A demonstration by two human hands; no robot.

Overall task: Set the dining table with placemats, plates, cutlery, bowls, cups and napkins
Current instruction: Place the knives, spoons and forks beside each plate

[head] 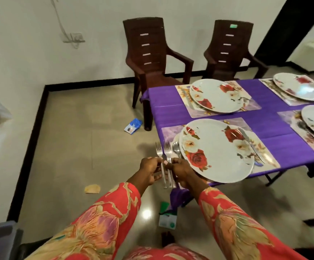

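While both hands met just off the near corner of the tabletop (265, 102), they held a small bundle of cutlery (166, 162) upright between them. The left hand (150, 170) pinched the handle of one fork (159, 150) with fingertips and thumb; the right hand (180, 170) curled round the handles of a second fork (168, 149) and a spoon (176, 147). Tines and spoon bowl pointed up and away, and the handle ends stuck out below the hands.

A purple cloth covered the tabletop. Four floral placemats lay on it, each carrying a white plate with red roses. The nearest plate (216, 149) sat on its placemat (263, 149) just right of the hands, overhanging the table edge, with a knife (250, 143) lying across its right side. A second plate (217, 95) lay beyond it on its own mat, and two more were cut off by the right edge of the view.

Two brown plastic chairs (148, 59) stood on the far side, near the wall. On the tiled floor lay a blue packet (132, 126), a tan scrap (92, 188) and a white-and-green packet (167, 219). Both sleeves were red with a floral print.
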